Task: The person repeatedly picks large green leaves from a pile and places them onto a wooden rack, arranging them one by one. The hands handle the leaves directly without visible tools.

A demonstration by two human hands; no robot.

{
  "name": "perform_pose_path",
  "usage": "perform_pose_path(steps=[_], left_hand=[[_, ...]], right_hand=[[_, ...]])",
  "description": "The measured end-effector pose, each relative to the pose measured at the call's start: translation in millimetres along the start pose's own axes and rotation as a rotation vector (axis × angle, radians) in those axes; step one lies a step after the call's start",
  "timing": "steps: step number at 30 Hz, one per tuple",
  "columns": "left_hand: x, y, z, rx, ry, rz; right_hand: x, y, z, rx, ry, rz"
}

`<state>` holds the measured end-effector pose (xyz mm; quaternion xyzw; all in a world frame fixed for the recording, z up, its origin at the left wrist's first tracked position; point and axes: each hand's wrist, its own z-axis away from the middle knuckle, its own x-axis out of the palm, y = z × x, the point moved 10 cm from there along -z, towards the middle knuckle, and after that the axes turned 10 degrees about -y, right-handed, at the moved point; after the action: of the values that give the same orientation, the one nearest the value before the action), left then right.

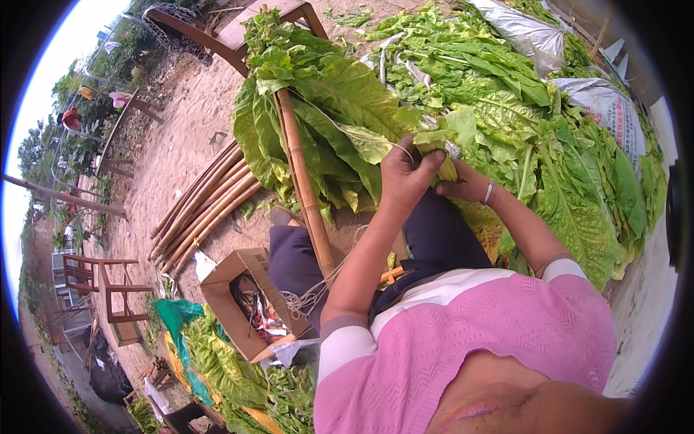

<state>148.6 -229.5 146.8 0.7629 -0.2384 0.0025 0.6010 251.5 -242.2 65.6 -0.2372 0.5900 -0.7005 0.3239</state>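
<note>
My left hand (407,172) pinches the stalk ends of a small bunch of green leaves (445,163). A thin string (374,140) runs from its fingers towards the pole. My right hand (464,182), with a bracelet on the wrist, grips the same bunch from the other side; some fingers are hidden behind it. Left of the hands, a bamboo pole (301,168) slants up from between my legs, and large tobacco-like leaves (325,92) hang along its far part. Loose string (306,302) lies in a tangle by my left thigh.
A big heap of leaves (482,92) with white woven sacks (602,106) spreads on the right. Bamboo poles (209,203) lie bundled at left. An open cardboard box (217,304) stands near my left leg. A wooden bench (222,46) is ahead; more leaves (222,352) lie lower left.
</note>
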Motion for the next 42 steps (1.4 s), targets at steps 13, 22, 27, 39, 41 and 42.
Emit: perform_pose_path(steps=[13, 22, 27, 39, 41, 42], left_hand=[[-358.4, 151.9, 214.3, -0.574, 1.09, -1.54], [-381.2, -77.4, 224.7, -1.156, 0.104, -0.719], [-473.5, -157.0, 141.8, -1.4, -0.302, -1.223], [-281.8, 4.4, -65.2, -0.556, -0.081, -0.1], [-235.6, -14.8, -102.6, -0.336, -0.16, -0.285], [-221.2, -27.0, -119.9, -0.27, -0.146, -0.384]], right_hand=[[-13.7, -37.1, -176.3, 0.329, -0.356, 0.953], [38.8, 59.9, -393.2, 0.257, -0.264, 0.71], [101.0, 64.0, -444.6, -0.171, -0.496, 0.947], [69.7, 29.8, -467.0, -0.045, -0.294, 0.269], [36.5, 16.6, -479.8, -0.192, -0.007, 0.235], [18.4, 15.0, -480.9, -0.256, 0.137, 0.219]])
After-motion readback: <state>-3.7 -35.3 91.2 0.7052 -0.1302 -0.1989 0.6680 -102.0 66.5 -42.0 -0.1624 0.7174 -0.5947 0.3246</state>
